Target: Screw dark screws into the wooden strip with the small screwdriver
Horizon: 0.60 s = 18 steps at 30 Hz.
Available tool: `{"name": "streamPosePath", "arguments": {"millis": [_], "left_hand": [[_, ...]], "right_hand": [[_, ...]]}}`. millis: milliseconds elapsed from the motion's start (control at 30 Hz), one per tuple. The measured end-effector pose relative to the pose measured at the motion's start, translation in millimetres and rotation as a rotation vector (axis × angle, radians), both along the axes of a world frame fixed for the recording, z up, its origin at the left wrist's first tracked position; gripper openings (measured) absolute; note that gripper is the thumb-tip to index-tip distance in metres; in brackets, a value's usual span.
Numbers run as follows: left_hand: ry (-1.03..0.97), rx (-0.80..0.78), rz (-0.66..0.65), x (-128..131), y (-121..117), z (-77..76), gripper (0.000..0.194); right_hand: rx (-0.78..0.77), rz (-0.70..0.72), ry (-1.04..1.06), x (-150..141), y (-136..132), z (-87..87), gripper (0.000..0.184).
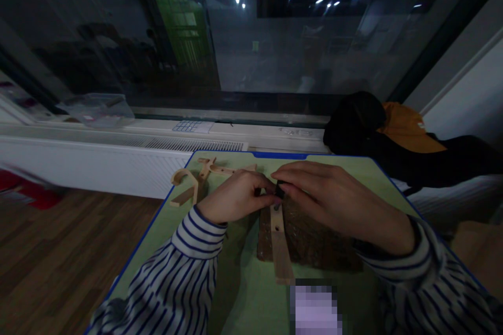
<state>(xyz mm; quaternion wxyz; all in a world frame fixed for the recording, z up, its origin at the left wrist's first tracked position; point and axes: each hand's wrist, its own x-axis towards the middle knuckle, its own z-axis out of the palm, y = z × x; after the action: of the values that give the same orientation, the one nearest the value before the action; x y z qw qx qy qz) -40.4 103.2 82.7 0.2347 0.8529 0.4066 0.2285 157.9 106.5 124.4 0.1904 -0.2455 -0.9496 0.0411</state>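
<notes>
A long wooden slat [280, 243] with holes lies on a dark brown board [314, 241] on the green mat [243, 293]. My left hand [236, 196] is closed, its fingertips pinched at the far end of the slat. My right hand [334, 199] reaches across from the right, its fingers pressed together on a small dark piece [280, 188] at that same end. Both hands meet there and hide the slat's tip.
Several loose wooden parts [204, 175], one curved, lie at the mat's far left corner. A black bag with an orange cap [404, 125] sits at the right. A white radiator [118, 159] and window sill run behind, wooden floor [58, 251] at left.
</notes>
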Motion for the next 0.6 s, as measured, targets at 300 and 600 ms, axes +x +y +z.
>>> {"name": "streamPosePath", "arguments": {"millis": [300,600], "left_hand": [[0.017,-0.038,-0.054,0.4,0.2,0.4,0.020],[0.022,-0.058,0.058,1.8,-0.2,0.0,0.023]], "right_hand": [[0.052,-0.025,-0.010,-1.6,1.6,-0.8,0.020],[0.057,-0.024,-0.013,-2.6,2.1,-1.5,0.020]]}}
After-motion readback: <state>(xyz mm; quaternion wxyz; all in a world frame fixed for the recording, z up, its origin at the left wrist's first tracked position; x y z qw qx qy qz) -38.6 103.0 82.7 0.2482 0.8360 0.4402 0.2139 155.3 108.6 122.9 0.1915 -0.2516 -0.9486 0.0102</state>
